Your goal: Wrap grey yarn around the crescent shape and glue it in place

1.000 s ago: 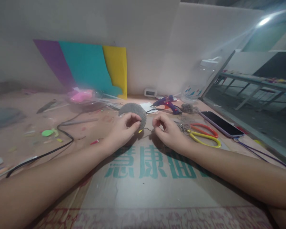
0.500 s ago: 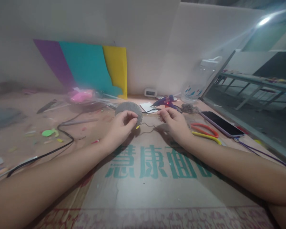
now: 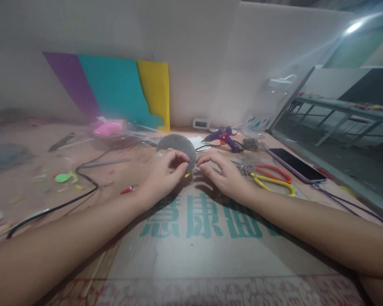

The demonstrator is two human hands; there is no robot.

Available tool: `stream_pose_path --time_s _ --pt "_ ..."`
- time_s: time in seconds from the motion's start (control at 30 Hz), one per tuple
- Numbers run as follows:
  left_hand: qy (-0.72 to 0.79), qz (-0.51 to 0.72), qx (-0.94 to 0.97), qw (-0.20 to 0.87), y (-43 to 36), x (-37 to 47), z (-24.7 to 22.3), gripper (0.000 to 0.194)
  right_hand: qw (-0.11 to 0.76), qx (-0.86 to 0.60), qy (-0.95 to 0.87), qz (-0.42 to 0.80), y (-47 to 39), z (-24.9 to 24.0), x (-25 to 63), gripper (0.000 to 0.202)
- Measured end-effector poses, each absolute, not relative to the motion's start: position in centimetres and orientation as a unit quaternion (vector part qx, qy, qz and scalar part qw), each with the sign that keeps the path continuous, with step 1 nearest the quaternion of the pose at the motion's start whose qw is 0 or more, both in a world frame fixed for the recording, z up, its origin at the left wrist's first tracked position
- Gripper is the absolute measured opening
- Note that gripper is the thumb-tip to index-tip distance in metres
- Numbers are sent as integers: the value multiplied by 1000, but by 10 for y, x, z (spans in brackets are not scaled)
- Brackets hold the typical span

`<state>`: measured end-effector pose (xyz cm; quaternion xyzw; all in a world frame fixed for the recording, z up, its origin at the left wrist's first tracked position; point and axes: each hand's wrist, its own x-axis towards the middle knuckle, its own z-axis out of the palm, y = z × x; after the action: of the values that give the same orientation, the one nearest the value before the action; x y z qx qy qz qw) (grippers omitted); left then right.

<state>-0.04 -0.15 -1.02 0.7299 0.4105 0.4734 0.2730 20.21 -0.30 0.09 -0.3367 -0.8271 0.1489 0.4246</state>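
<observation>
My left hand (image 3: pixel 167 174) grips a round grey disc (image 3: pixel 175 146) near its right side, thumb and fingers closed on it. Fine ridges, like wound yarn, cover the disc's face, and it stands tilted up from the table. A small yellow bit (image 3: pixel 187 175) shows under its lower edge. Close by the disc's right rim is my right hand (image 3: pixel 221 172), thumb and forefinger drawn together in a pinch. What lies between those fingertips is too small to make out. Loose grey yarn (image 3: pixel 247 165) lies beyond the right hand, beside scissors (image 3: pixel 272 180) with red and yellow handles.
At the back lie a blue glue gun (image 3: pixel 221 136) with a red light, a small white clock (image 3: pixel 201 123) and a clear bottle (image 3: pixel 258 114). A phone (image 3: pixel 296 165) rests at right. A black cable (image 3: pixel 57 206) crosses the scrap-strewn left side. Coloured sheets (image 3: pixel 115 89) lean on the wall.
My right hand has moved left and slightly down to the disc's rim. The thin grey strand seen between the hands no longer shows there. The disc has shifted slightly right.
</observation>
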Motion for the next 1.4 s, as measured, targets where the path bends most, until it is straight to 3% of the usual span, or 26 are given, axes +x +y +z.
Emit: stream_pose_path --time_s 0.57,0.8,1.03,1.2,1.4 --pt "398 447 761 249 -6 0 -7 14 396 -333 -841 159 0 -3 200 8" --pt "400 439 765 249 -8 2 -5 12 390 -373 -815 214 -4 4 200 24" --pt "371 419 789 253 -8 -1 -5 16 389 -422 -779 252 -2 4 201 26" --pt "391 439 751 301 -8 -3 -4 20 439 -423 -758 231 4 0 204 25" --pt "413 442 723 334 -8 1 -2 17 434 -409 -776 204 3 2 204 23"
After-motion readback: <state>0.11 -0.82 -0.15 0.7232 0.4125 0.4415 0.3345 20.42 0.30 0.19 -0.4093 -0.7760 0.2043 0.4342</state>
